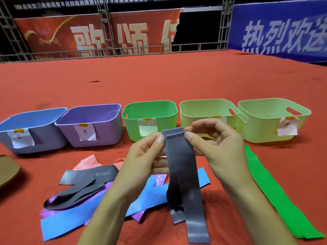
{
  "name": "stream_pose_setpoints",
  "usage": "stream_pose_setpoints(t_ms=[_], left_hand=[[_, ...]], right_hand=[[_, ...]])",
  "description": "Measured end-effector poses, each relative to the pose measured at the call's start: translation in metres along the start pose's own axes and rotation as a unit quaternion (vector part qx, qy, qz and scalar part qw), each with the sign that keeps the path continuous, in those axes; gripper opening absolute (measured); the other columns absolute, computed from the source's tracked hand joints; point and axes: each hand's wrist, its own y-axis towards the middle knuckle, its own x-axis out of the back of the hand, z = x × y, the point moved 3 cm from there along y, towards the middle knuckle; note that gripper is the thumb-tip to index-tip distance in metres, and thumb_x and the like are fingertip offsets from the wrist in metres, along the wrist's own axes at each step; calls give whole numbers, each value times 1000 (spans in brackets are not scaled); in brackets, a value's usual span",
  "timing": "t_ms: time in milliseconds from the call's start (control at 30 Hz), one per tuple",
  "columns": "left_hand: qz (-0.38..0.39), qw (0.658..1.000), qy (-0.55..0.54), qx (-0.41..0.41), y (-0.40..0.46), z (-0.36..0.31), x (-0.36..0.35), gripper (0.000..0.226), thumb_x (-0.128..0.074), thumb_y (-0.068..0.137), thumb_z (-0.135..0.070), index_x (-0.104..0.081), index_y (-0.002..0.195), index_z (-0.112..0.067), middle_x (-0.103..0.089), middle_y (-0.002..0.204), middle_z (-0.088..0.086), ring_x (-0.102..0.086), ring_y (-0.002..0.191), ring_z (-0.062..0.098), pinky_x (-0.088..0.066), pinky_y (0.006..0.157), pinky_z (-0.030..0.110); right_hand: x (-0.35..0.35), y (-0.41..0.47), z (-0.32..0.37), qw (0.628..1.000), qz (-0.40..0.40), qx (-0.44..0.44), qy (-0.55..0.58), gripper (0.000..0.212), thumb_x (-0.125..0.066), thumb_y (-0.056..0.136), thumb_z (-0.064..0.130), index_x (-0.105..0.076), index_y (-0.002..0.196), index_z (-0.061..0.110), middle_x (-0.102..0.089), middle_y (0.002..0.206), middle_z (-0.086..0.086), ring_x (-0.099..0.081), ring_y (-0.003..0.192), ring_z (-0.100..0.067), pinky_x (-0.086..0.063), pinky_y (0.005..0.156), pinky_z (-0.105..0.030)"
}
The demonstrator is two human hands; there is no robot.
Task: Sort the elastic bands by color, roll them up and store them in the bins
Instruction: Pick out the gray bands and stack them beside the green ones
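Both hands hold a dark grey elastic band (184, 175) upright over the red table. My left hand (143, 160) pinches its top left edge and my right hand (217, 144) pinches the top right, where the end is folded over. The band hangs down to the table. More grey bands (83, 184) lie to the left on a pile with a blue band (106, 213), purple bands (159, 179) and pink bands (88, 162). A green band (276, 197) lies flat at the right. Behind stand a blue bin (33, 119), a purple bin (92, 115), a green bin (150, 106) and two pale yellow-green bins (207, 106) (272, 108), each labelled.
A brown object (8, 170) lies at the left edge. A metal railing (123, 50) and banners close off the far side of the red table (159, 76).
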Motion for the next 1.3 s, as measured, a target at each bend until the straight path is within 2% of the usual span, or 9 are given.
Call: stream_pose_setpoints(t_ms=[367, 433, 533, 767, 867, 1000, 1100, 1200, 1300], left_hand=[[11, 999, 33, -30, -8, -3, -2, 35, -46, 111, -37, -72, 131, -24, -79, 113, 19, -78, 95, 43, -63, 88, 53], [14, 999, 27, -25, -9, -2, -1, 35, -46, 111, -37, -72, 131, -24, -79, 111, 19, -78, 93, 41, -63, 85, 47], [16, 999, 25, -23, -12, -1, 0, 34, -46, 112, -36, -72, 130, -24, -80, 108, 18, -79, 89, 36, -63, 78, 40], [7, 999, 29, -22, -16, 0, 0, 35, -47, 111, -37, -72, 130, -24, -80, 107, 17, -79, 92, 37, -63, 88, 51], [-19, 999, 28, -35, -17, 0, -2, 32, -50, 109, -35, -76, 122, -21, -79, 103, 20, -79, 90, 34, -63, 86, 56], [-79, 992, 36, -95, -16, 0, -5, 18, -63, 103, -18, -78, 114, -14, -82, 95, 11, -80, 85, 25, -66, 74, 39], [-112, 985, 39, -124, -13, 1, 0, 17, -63, 105, -11, -78, 112, -11, -82, 95, 12, -79, 85, 24, -65, 70, 37], [-147, 980, 21, -136, -12, -4, 10, 16, -61, 106, -12, -76, 111, -6, -81, 90, 12, -77, 78, 21, -62, 63, 34], [-190, 971, 7, -143, -10, -10, 23, 18, -61, 106, -14, -74, 112, -3, -80, 88, 13, -77, 73, 22, -62, 60, 34]], right_hand=[[-6, -4, -7, 1000, -23, 0, 10, 16, -82, 87, 0, -73, 98, 9, -80, 94, -9, -77, 85, -20, -64, 67, -36], [-6, -4, -9, 1000, -29, 4, -1, 16, -83, 87, 2, -74, 97, 10, -80, 94, -8, -76, 86, -20, -65, 67, -37], [-8, -5, -13, 999, -39, 8, -11, 17, -84, 86, 3, -74, 97, 10, -80, 94, -7, -77, 88, -23, -66, 71, -42], [-11, -8, -13, 998, -54, 32, -30, 17, -85, 85, 4, -73, 95, 10, -80, 93, -4, -77, 88, -22, -65, 83, -48], [-12, -9, -14, 997, -61, 41, -35, 18, -86, 84, 3, -73, 93, 11, -81, 91, -3, -77, 86, -19, -65, 84, -49], [-18, -13, -13, 995, -66, 52, -54, 21, -87, 83, 3, -71, 96, 9, -80, 95, 1, -76, 80, -15, -65, 78, -43], [-19, -15, -14, 987, -68, 78, -126, 27, -89, 83, 14, -69, 101, 19, -74, 104, 6, -75, 75, -16, -64, 71, -45], [-21, -13, -23, 985, -25, 49, -161, 29, -88, 85, 28, -67, 105, 27, -73, 100, 5, -74, 76, -23, -63, 71, -51], [-27, -14, -40, 979, 62, -11, -195, 32, -84, 87, 41, -67, 111, 29, -76, 100, 13, -73, 83, -13, -59, 77, -38]])
